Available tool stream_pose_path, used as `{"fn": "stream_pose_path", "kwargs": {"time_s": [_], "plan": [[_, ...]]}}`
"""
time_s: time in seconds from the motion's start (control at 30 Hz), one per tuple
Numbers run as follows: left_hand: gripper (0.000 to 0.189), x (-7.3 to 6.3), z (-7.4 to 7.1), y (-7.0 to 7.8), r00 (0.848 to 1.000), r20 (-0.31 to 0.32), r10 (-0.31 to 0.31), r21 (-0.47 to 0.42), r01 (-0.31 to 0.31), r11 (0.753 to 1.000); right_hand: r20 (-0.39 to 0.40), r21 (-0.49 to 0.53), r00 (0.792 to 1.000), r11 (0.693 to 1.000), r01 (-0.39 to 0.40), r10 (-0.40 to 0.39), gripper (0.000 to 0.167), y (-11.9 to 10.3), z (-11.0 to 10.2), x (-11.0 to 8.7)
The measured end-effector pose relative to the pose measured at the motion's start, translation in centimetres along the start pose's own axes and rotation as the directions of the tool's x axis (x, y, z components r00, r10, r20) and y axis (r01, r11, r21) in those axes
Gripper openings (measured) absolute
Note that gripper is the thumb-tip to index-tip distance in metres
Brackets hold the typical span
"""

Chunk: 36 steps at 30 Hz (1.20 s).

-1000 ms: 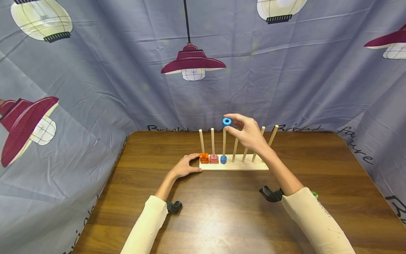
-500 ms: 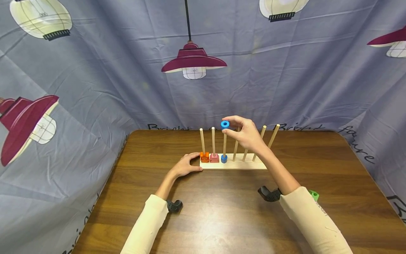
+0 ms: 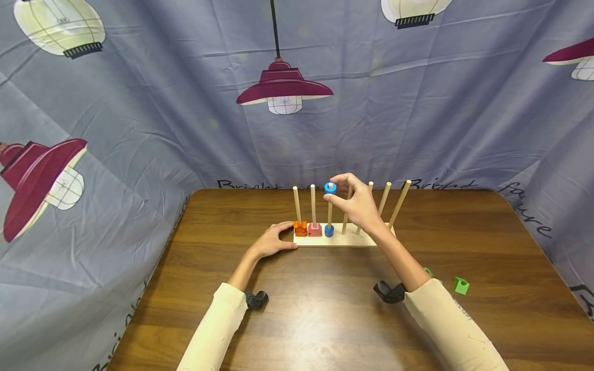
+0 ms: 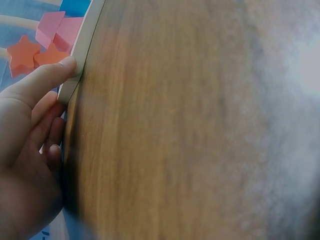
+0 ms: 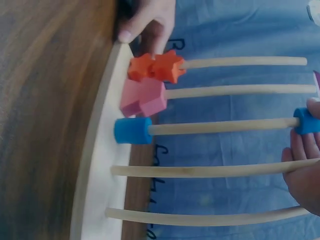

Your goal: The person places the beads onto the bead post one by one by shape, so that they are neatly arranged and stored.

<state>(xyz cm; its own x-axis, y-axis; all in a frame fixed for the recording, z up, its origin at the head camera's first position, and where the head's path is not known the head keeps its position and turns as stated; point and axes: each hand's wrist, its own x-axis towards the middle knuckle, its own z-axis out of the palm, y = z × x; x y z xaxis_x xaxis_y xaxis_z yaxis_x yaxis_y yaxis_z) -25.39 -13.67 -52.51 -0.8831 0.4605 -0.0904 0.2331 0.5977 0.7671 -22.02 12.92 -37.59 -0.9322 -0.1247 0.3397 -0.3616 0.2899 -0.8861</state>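
At the top of the third peg from the left end of the peg board, a blue ring sits with the peg's tip showing through its hole. The right hand has a narrow grip, thumb and fingers pinching this ring high above the board. At the board's left end, the left hand holds the wood, its grip spanning the end with the thumb on the near edge and fingers at the far side. Low on the board's first peg are orange star pieces; pink pieces sit on the second, and a blue cylinder is at the foot of the third. To the right of the board and nearer the person, a green block lies on the table, and another green piece shows partly behind the right arm. Beyond the board hangs a grey-blue curtain printed with lamps.
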Motion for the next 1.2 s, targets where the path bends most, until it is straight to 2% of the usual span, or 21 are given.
{"fn": "stream_pose_path", "kwargs": {"time_s": [0.17, 0.47, 0.67, 0.97, 1.2], "plan": [[0.073, 0.0, 0.0, 0.0, 1.0, 0.007, -0.006, 0.001, 0.006, 1.0, -0.03, 0.043, 0.999, 0.998, -0.042, 0.044, 0.045, 3.7, 0.5, 0.1], [0.074, 0.1, -0.2, 0.3, 1.0, 0.01, -0.007, 0.004, 0.007, 1.0, -0.043, 0.088, 0.997, 0.994, -0.066, 0.07, 0.037, 5.6, 1.1, -0.7], [0.074, 0.0, 0.0, 0.1, 1.0, 0.01, -0.016, 0.002, 0.016, 1.0, -0.027, 0.106, 0.994, 0.989, -0.101, 0.104, 0.035, 7.8, 2.1, -1.7], [0.074, 0.0, 0.1, 0.0, 1.0, 0.002, -0.006, 0.01, 0.006, 1.0, -0.005, 0.091, 0.978, 0.974, -0.209, 0.211, 0.035, 11.2, 3.5, -3.3], [0.075, 0.0, 0.1, 0.2, 1.0, 0.003, -0.008, 0.006, 0.008, 1.0, 0.008, 0.105, 0.965, 0.96, -0.261, 0.262, 0.037, 12.4, 4.2, -3.9]]}}
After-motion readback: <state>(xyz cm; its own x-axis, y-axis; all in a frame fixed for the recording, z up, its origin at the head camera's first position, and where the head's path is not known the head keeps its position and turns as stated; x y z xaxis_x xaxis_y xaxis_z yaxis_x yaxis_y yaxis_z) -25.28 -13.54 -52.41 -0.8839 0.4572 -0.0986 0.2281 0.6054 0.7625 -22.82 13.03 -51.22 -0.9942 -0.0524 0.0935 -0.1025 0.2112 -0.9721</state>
